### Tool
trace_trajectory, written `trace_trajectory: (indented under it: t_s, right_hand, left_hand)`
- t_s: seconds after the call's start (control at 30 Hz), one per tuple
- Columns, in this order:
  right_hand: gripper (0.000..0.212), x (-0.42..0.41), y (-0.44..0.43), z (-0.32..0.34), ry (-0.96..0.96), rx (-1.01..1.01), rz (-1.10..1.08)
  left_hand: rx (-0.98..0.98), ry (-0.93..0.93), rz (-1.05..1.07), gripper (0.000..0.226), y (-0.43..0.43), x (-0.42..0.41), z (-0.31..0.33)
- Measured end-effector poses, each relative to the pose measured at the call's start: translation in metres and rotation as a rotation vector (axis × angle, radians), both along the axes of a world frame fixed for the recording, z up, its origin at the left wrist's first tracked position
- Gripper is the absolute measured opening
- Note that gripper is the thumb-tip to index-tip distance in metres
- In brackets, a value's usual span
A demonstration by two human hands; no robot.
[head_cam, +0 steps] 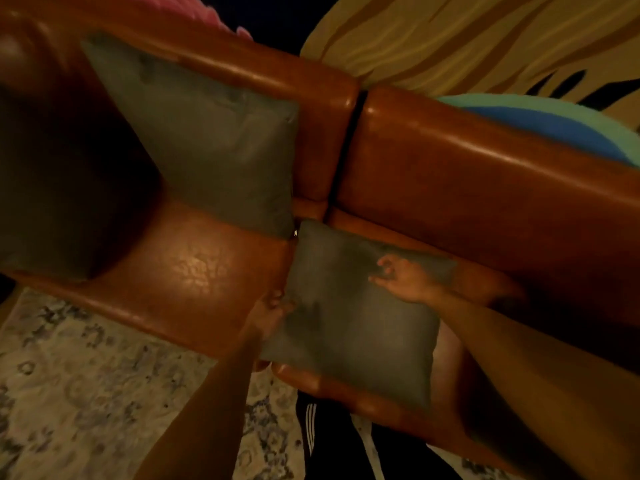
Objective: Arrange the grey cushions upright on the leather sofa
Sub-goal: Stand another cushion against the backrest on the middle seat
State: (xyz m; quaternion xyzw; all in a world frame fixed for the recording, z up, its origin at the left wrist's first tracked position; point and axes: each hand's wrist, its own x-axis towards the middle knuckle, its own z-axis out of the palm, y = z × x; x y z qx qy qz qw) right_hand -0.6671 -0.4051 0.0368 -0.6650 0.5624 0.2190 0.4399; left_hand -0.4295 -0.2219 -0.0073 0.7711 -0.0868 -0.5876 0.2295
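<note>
A grey cushion [349,313] lies flat on the seat of the brown leather sofa [467,188], right of the seat gap. My left hand [272,311] grips its left edge. My right hand [403,277] rests on its top face near the far right corner, fingers spread and curled. A second grey cushion [207,140] leans upright against the sofa's left backrest. A third grey cushion [59,188] stands dark at the far left, by the armrest.
A patterned rug [86,382] covers the floor in front of the sofa. Yellow striped fabric [467,39] and a blue-green cloth [554,123] lie behind the backrest. My dark striped trousers [329,441] press against the seat's front edge.
</note>
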Motion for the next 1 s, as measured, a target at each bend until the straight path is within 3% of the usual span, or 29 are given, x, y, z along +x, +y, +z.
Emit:
trace_trajectory:
  t_s: [0.2,0.43,0.53,0.7,0.87,1.0]
  right_hand:
    - [0.08,0.033,-0.042,-0.075,0.07,-0.037,0.099]
    - [0.133,0.047,-0.071,-0.143,0.163,0.007,0.067]
    - [0.144,0.042,-0.067,-0.162,0.146,0.029,0.048]
    - [0.138,0.029,-0.059,-0.123,0.1,0.081,0.007]
    - [0.146,0.001,-0.045,-0.051,0.036,0.048,-0.098]
    - [0.141,-0.031,-0.029,0.0,-0.046,0.118,-0.224]
  left_hand:
    - [0.077,0.106,-0.017,0.098,-0.007,0.017,-0.073]
    - [0.036,0.18,0.011,0.092,-0.006,0.018,-0.121]
    - [0.018,0.165,0.007,0.095,-0.004,0.019,-0.124]
    - [0.002,0.23,-0.039,0.09,-0.006,0.0,-0.087]
    - [-0.051,0.13,-0.079,0.103,0.002,-0.033,-0.036]
    - [-0.153,0.07,-0.073,0.096,0.017,-0.069,0.009]
